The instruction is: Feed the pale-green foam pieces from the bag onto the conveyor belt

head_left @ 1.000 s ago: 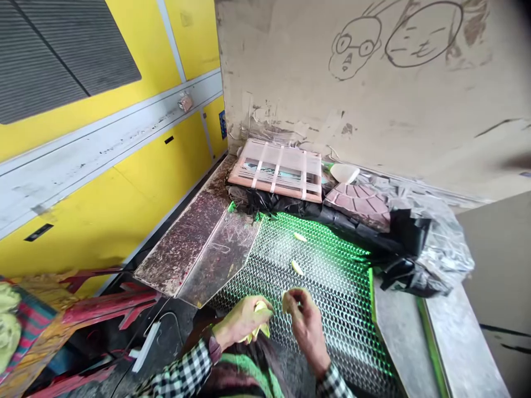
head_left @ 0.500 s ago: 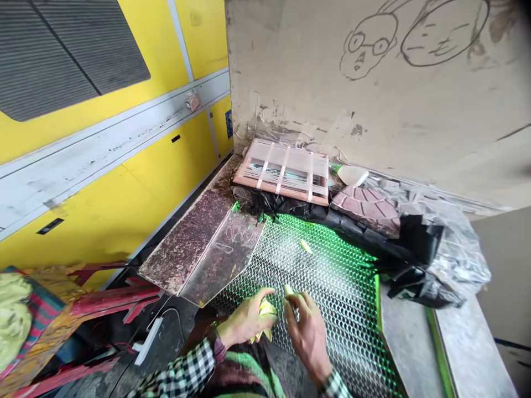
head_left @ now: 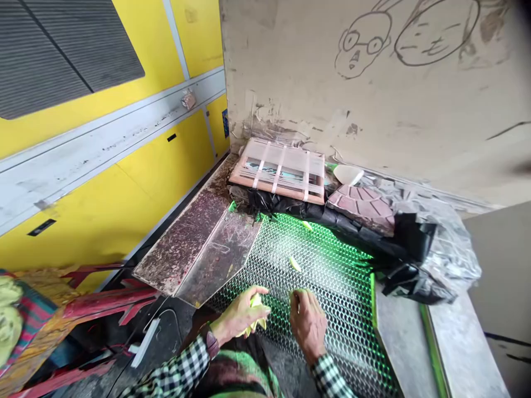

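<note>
"Holding what?"
"Left hand [head_left: 237, 317] curls shut around yellow-green pieces [head_left: 256, 301]; right hand's [head_left: 308, 320] fingers curl, grip unclear."
"Others?"
"Two loose slivers [head_left: 295, 263] lie apart on the metal mesh belt [head_left: 336, 282]."

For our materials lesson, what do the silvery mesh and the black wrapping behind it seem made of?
The silvery mesh looks like bare, shiny metal: its links glint. The black wrapping is probably thin, glossy plastic, judging by its creases and highlights.

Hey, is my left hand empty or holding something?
Holding something: your left hand is curled around several pale yellow pieces, which show within its grip.
</note>
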Tool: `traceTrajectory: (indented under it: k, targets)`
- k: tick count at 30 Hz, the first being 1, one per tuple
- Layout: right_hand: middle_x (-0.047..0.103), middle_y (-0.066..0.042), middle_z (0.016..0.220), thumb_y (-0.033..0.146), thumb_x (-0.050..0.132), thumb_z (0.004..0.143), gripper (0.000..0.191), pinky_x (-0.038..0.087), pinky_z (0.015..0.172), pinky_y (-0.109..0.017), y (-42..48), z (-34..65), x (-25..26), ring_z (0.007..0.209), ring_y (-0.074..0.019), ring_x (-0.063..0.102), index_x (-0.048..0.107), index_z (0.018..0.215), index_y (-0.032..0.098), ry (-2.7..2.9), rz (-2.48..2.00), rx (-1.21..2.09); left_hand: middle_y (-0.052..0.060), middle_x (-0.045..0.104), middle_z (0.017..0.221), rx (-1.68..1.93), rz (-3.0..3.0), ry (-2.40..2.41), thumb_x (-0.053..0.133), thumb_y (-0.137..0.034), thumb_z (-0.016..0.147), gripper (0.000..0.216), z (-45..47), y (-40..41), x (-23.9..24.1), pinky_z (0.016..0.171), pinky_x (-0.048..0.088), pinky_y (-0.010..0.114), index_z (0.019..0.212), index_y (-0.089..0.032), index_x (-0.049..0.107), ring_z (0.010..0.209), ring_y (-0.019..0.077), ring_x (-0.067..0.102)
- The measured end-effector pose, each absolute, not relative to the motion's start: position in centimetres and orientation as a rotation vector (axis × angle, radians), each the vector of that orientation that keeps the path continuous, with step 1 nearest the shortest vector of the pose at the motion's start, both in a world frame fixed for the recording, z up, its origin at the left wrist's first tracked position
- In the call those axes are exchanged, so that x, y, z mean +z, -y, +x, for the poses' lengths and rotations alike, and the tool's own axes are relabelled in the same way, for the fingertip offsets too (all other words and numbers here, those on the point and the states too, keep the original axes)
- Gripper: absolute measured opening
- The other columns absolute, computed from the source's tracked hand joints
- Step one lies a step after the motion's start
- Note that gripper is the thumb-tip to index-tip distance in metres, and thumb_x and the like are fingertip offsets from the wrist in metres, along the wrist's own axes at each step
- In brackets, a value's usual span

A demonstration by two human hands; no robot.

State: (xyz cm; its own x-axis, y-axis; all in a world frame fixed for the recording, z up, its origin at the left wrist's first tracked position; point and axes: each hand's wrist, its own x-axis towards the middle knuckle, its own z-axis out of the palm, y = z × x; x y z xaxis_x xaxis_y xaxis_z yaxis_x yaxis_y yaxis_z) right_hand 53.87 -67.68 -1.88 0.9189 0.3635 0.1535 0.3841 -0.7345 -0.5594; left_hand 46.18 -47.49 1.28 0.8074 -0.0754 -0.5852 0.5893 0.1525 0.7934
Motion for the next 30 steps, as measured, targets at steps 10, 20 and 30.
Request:
traceTrajectory:
  k: [10, 20, 30]
  targets:
    - [0.069, -0.007, 0.094, 0.032, 0.047, 0.102, 0.021, 0.046, 0.073, -0.033, 66.4, 52.0, 0.7, 0.080, -0.0209, 0.062, 0.065, 0.100, 0.021, 0.628, -2.257, 0.307, -0.002, 0.061, 0.078, -0.531, 1.493, -0.339, 0.070, -0.033, 0.082, 0.076, 46.3, 47.9, 2.5, 0.055, 0.042, 0.024, 0.150, -0.017, 0.040, 0.058, 0.0127, 0.054]
    - [0.062, 0.000, 0.077, 0.038, 0.068, 0.086, 0.021, 0.044, 0.064, -0.026, 65.0, 52.3, 1.6, 0.071, -0.0152, 0.056, 0.063, 0.082, 0.018, 0.162, -1.607, 0.813, 0.009, 0.072, 0.112, -0.509, 1.571, -0.225, 0.077, -0.029, 0.075, 0.090, 46.1, 48.1, 2.9, 0.079, 0.050, 0.029, 0.155, -0.016, 0.037, 0.092, 0.0208, 0.065]
    - [0.072, -0.003, 0.080, 0.052, 0.083, 0.071, 0.042, 0.051, 0.054, -0.026, 64.5, 52.3, 0.8, 0.068, -0.0181, 0.067, 0.059, 0.084, 0.020, -0.323, -1.409, 0.797, 0.002, 0.066, 0.073, -0.393, 1.463, -0.508, 0.062, -0.060, 0.085, 0.048, 45.4, 47.4, 0.5, 0.042, 0.038, 0.021, 0.102, -0.016, 0.062, 0.049, 0.0111, 0.053]
